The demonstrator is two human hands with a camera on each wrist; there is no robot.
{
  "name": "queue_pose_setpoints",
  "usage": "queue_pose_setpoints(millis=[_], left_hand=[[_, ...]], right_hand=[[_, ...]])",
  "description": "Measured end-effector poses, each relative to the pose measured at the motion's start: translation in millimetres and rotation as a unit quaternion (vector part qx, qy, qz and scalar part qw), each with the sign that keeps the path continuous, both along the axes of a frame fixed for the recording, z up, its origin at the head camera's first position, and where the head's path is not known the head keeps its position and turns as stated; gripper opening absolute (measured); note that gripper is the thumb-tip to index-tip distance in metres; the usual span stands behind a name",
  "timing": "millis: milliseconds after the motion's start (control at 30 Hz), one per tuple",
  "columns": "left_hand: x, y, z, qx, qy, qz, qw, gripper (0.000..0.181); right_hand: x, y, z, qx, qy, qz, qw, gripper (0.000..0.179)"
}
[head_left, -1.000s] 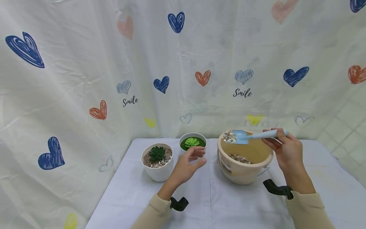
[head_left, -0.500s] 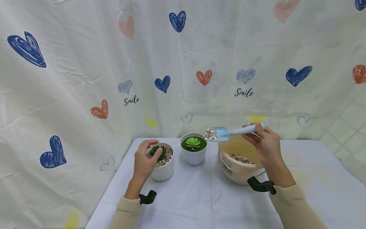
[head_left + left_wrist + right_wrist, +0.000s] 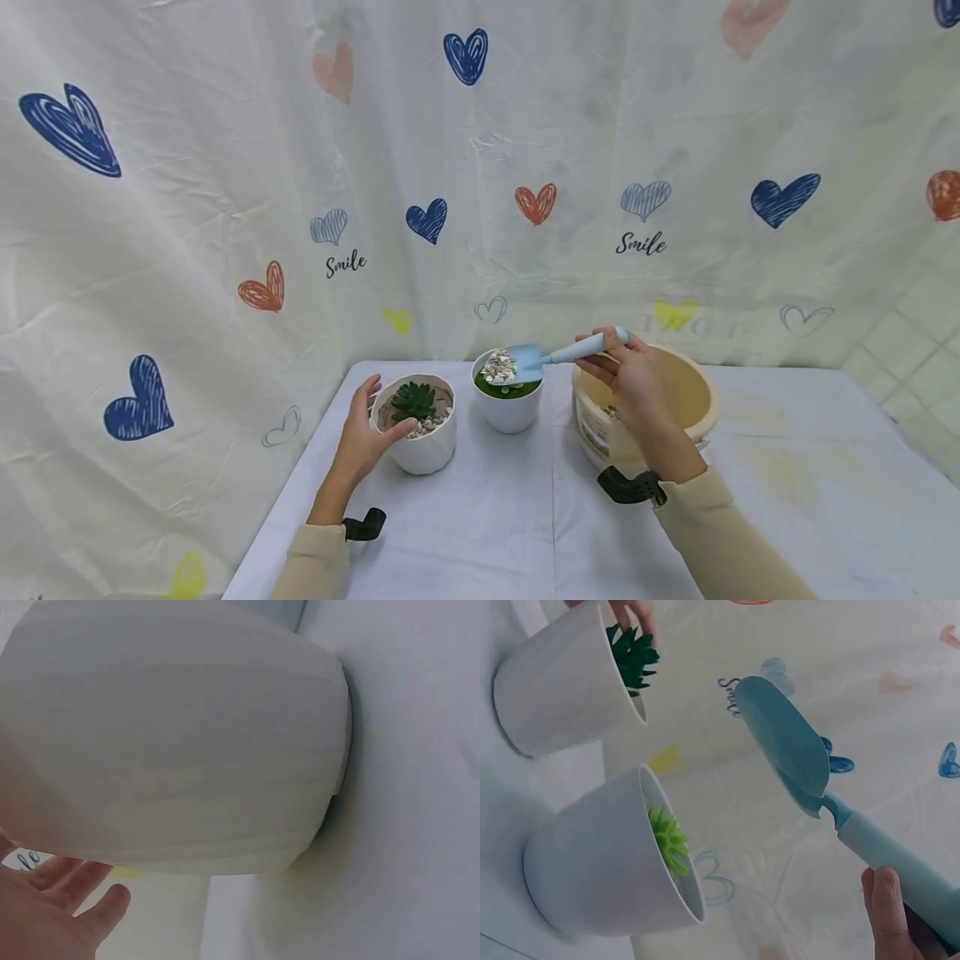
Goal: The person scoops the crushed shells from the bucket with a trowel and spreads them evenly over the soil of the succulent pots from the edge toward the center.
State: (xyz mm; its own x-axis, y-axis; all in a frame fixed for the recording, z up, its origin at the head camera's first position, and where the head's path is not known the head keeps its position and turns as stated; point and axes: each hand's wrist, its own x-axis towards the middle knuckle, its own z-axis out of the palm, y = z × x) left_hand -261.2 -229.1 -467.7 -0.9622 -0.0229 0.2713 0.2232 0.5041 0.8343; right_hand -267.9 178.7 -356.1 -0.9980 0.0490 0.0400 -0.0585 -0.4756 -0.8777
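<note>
My right hand (image 3: 633, 379) grips the handle of a light blue garden trowel (image 3: 528, 362), its fingers curled round the pale grip. Small mixed pebbles (image 3: 501, 367) lie on the blade, above a white pot (image 3: 508, 412) with a bright green succulent (image 3: 667, 840). In the right wrist view the trowel's underside hangs clear of that pot's rim. My left hand (image 3: 360, 442) is at the left side of another white pot (image 3: 427, 454), fingers spread and thumb near its front rim. A dark green succulent (image 3: 413, 402) and some pebbles fill this pot. The left wrist view shows its wall beside loose fingers.
A cream bucket (image 3: 693, 400) stands on the right, behind my right forearm, with a few pebbles visible inside. White cloth covers the table (image 3: 510, 517). A white curtain (image 3: 570, 125) printed with hearts hangs behind it.
My right hand has carried the loaded trowel left, from above the bucket to above the bright green plant. My left hand has moved left, from the middle pot to the left pot.
</note>
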Motion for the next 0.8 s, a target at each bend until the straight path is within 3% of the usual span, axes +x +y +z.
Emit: queue_pose_setpoints(millis=[267, 500, 800], left_hand=[[-7.9, -7.3, -20.9, 0.099, -0.018, -0.056, 0.9934, 0.108], [-11.5, -7.6, -25.2, 0.106, -0.022, -0.08, 0.9908, 0.113], [-19.3, -15.0, -25.2, 0.116, -0.033, -0.105, 0.9872, 0.11]], right_hand=[[-8.3, -30, -6.4, 0.024, -0.011, -0.006, 0.9996, 0.027], [-10.5, -52, -11.3, 0.066, -0.008, -0.018, 0.9977, 0.021], [-13.9, -70, -20.3, 0.114, -0.002, -0.019, 0.9933, 0.03]])
